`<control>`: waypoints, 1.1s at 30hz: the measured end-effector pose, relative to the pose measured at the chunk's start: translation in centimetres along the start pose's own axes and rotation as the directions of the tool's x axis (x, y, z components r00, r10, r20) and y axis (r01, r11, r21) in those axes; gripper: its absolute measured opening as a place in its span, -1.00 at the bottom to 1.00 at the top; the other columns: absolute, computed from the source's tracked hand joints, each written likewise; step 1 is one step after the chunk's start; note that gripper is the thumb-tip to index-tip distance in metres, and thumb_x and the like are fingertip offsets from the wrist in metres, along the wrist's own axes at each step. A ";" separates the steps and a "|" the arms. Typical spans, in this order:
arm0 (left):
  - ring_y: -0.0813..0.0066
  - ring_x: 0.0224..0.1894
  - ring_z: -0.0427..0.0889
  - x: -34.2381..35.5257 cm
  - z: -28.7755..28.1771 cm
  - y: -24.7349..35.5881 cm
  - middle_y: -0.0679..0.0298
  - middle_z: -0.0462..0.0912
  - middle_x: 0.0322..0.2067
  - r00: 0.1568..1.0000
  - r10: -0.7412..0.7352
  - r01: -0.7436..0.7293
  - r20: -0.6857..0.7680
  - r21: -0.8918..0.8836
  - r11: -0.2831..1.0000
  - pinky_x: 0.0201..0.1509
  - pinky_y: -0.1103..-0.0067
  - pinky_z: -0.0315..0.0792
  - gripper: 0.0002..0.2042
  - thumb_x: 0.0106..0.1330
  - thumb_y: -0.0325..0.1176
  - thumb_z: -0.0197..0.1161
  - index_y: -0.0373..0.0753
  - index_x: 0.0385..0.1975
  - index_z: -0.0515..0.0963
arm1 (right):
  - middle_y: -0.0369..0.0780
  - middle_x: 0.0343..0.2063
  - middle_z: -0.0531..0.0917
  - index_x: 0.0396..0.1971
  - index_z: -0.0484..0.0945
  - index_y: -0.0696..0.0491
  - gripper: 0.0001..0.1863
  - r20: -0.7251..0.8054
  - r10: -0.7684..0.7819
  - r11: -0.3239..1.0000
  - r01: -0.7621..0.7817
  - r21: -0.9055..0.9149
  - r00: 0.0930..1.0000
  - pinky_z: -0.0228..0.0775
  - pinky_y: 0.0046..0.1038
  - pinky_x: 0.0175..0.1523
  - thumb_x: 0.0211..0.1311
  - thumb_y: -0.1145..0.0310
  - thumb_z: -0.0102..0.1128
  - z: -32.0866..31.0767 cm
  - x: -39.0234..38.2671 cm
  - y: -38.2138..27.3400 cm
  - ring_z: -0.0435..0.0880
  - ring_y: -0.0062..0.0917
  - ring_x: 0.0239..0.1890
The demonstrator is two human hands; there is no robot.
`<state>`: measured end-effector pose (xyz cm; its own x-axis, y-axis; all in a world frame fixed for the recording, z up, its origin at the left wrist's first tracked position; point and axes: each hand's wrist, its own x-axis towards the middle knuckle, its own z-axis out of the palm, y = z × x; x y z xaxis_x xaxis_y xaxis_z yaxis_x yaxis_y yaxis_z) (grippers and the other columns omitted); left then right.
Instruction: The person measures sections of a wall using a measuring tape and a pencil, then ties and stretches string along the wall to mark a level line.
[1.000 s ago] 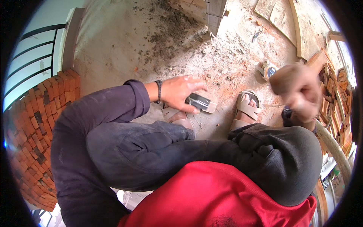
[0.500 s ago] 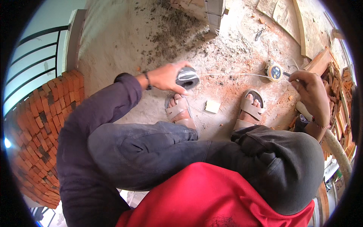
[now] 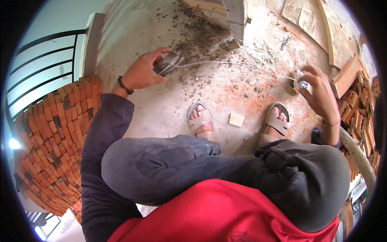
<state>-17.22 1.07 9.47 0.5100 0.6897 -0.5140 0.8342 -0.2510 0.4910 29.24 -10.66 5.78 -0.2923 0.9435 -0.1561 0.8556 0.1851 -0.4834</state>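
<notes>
At the upper left, my left hand (image 3: 142, 71) is closed round a dark grey block-like thing (image 3: 166, 64) with pale edges; its exact kind is unclear. From it a thin white string (image 3: 229, 63) runs across in a slack arc to the right. The string reaches a small round case (image 3: 301, 85) on the ground that looks like a tape measure. Over that case, my right hand (image 3: 320, 85) curls its fingers and thumb about its edges, hiding most of it. Whether the string is tied to the case cannot be seen.
My sandalled feet (image 3: 203, 123) stand either side of a small pale yellow piece (image 3: 236, 119). Stacked bricks (image 3: 56, 137) lie left, below a black railing (image 3: 44, 52). A post (image 3: 237, 20) stands ahead. Boards (image 3: 308, 28), more bricks (image 3: 356, 117) and a pale pole (image 3: 358, 155) lie right.
My left hand has moved left and away from my feet with the dark block, drawing out more string. My right hand has come onto the round case, which earlier lay uncovered.
</notes>
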 end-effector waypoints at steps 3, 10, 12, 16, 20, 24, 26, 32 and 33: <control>0.35 -0.21 0.55 0.7 0.2 5.6 0.21 0.56 -0.25 0.989 0.124 -0.127 0.076 0.033 0.991 -0.05 0.47 0.42 -0.25 -0.17 -0.42 0.43 -0.08 0.17 0.32 | -0.08 -0.08 0.52 -0.20 0.50 0.15 -0.70 -0.181 -0.162 0.892 0.222 0.394 0.970 0.33 -0.30 0.12 0.04 0.44 0.29 1.5 3.0 -5.5 0.52 -0.20 0.01; 0.42 -0.27 0.52 1.8 0.3 10.4 0.22 0.56 -0.23 0.916 0.396 -0.392 0.063 -0.067 0.918 -0.08 0.52 0.40 -0.29 -0.20 -0.46 0.38 -0.20 0.12 0.36 | -0.27 -0.32 0.51 0.29 0.12 0.07 -0.37 0.311 -0.355 0.307 -0.204 0.929 0.882 0.39 -0.55 -0.15 0.30 0.25 0.13 8.1 5.0 -10.7 0.52 -0.61 -0.29; 0.43 -0.30 0.51 1.3 0.1 10.2 0.24 0.56 -0.27 0.939 0.320 -0.302 0.128 -0.147 0.942 -0.10 0.52 0.40 -0.29 -0.19 -0.45 0.38 -0.16 0.13 0.37 | -0.47 -0.64 0.30 0.04 0.37 0.07 -0.64 0.177 -0.236 0.312 -0.098 0.945 0.955 0.14 -0.63 -0.45 0.29 0.30 0.14 9.1 4.4 -9.5 0.24 -0.79 -0.57; 0.43 -0.34 0.51 0.8 0.1 8.1 0.28 0.54 -0.37 0.963 0.260 -0.259 0.070 -0.024 0.966 -0.14 0.52 0.41 -0.27 -0.20 -0.46 0.37 -0.08 0.15 0.37 | -0.48 -0.67 0.37 -0.50 0.53 0.07 -0.83 0.197 -0.056 0.561 -0.132 0.817 0.979 0.05 -0.68 -0.54 0.23 0.33 0.21 7.0 2.7 -6.9 0.23 -0.85 -0.60; 0.41 -0.35 0.51 0.8 -0.5 6.0 0.27 0.51 -0.40 0.961 0.275 -0.274 -0.010 0.055 0.960 -0.18 0.49 0.41 -0.23 -0.23 -0.44 0.39 -0.02 0.17 0.36 | -0.44 -0.67 0.48 -0.59 0.56 0.14 -0.80 0.108 0.051 0.424 -0.120 0.898 0.993 0.17 -0.64 -0.53 0.13 0.37 0.32 6.8 0.7 -4.6 0.30 -0.80 -0.62; 0.34 -0.06 0.57 0.3 -1.1 4.5 0.15 0.57 -0.13 0.975 0.201 -0.213 -0.097 -0.133 0.968 0.02 0.45 0.45 -0.23 -0.12 -0.37 0.47 -0.05 0.21 0.30 | -0.37 -0.68 0.49 -0.59 0.56 0.17 -0.82 0.237 0.098 0.665 -0.241 0.707 0.967 0.21 -0.61 -0.51 0.07 0.43 0.34 5.5 -0.8 -1.1 0.36 -0.77 -0.61; 0.37 -0.01 0.55 0.6 -0.6 2.6 0.15 0.55 -0.08 0.957 0.199 -0.264 -0.212 -0.352 0.898 0.07 0.46 0.43 -0.20 -0.11 -0.26 0.52 -0.11 0.22 0.28 | -0.35 -0.69 0.49 -0.60 0.55 0.18 -0.83 0.329 0.133 0.716 -0.320 0.620 0.935 0.22 -0.60 -0.50 0.06 0.45 0.34 5.2 -1.8 -0.1 0.36 -0.76 -0.60; 0.41 -0.02 0.54 0.9 -2.2 -2.1 0.18 0.54 -0.05 0.965 0.122 -0.159 -0.231 -0.151 0.976 0.09 0.51 0.42 -0.15 -0.15 -0.15 0.58 -0.21 0.20 0.29 | -0.16 -0.71 0.46 -0.61 0.53 0.20 -0.83 0.227 0.198 0.907 -0.266 0.326 0.954 0.26 -0.43 -0.46 -0.07 0.44 0.34 4.3 -5.0 2.7 0.41 -0.48 -0.64; 0.42 -0.02 0.54 0.6 -2.4 -2.9 0.18 0.54 -0.05 0.972 0.084 -0.109 -0.218 -0.103 0.989 0.09 0.51 0.42 -0.15 -0.15 -0.16 0.58 -0.20 0.20 0.29 | -0.12 -0.71 0.44 -0.61 0.53 0.21 -0.82 0.268 0.239 0.900 -0.316 0.301 0.933 0.27 -0.40 -0.45 -0.10 0.43 0.34 3.8 -5.3 3.1 0.42 -0.41 -0.64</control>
<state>-19.86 3.81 9.44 0.5206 0.7973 -0.3054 0.7477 -0.2530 0.6140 31.77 -16.16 1.81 -0.1830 0.8512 -0.4919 0.7339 -0.2146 -0.6445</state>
